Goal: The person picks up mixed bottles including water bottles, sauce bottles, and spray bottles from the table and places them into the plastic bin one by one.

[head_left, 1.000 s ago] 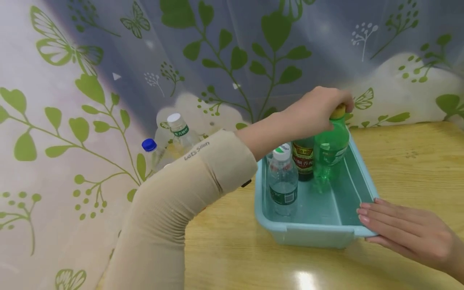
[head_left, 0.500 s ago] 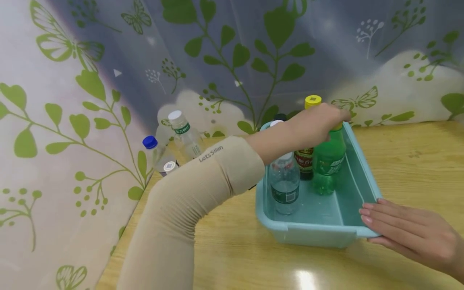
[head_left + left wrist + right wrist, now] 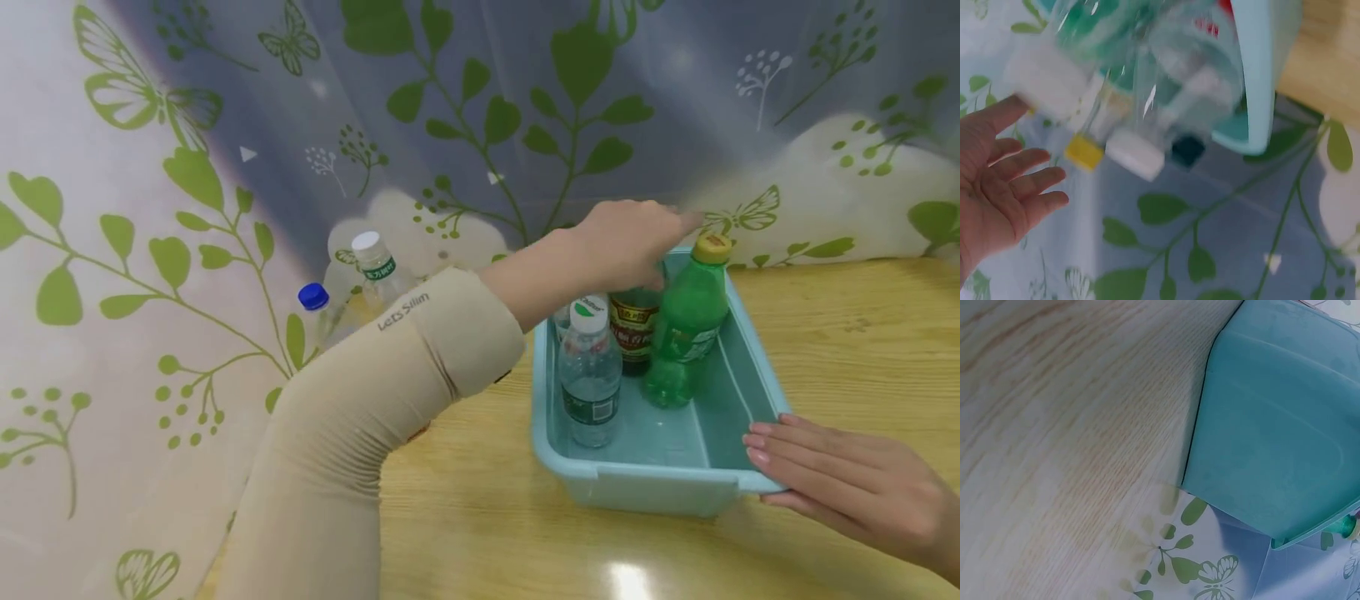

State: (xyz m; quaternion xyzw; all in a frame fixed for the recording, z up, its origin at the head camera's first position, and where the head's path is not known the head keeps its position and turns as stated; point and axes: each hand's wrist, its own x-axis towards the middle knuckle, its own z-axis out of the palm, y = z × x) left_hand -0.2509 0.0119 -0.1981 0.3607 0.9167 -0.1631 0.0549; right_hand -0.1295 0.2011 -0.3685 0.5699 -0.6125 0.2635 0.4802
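Observation:
My left hand [image 3: 626, 242] is over the back of the light blue plastic bin [image 3: 660, 473], just left of a green bottle [image 3: 686, 329] with a yellow cap. The left wrist view shows this hand [image 3: 1007, 187] with fingers spread and nothing in them, beside several bottle caps, among them a yellow cap [image 3: 1083, 151]. The green bottle leans a little inside the bin, next to a dark bottle [image 3: 633, 329] with a red label. Nearer stands a clear bottle [image 3: 591, 383] with a white cap. My right hand [image 3: 855, 483] rests its straight fingers on the bin's front right corner.
Left of the bin, a white-capped clear bottle [image 3: 382, 275] and a blue-capped bottle [image 3: 313, 298] show partly behind my left sleeve [image 3: 375, 400]. The bin stands on a wooden table [image 3: 480, 533]. A leaf-patterned curtain [image 3: 465, 125] hangs close behind.
My left hand has let go of the green bottle's cap and moved left of it, leaving the bottle in the bin. My right hand stays at the bin's corner.

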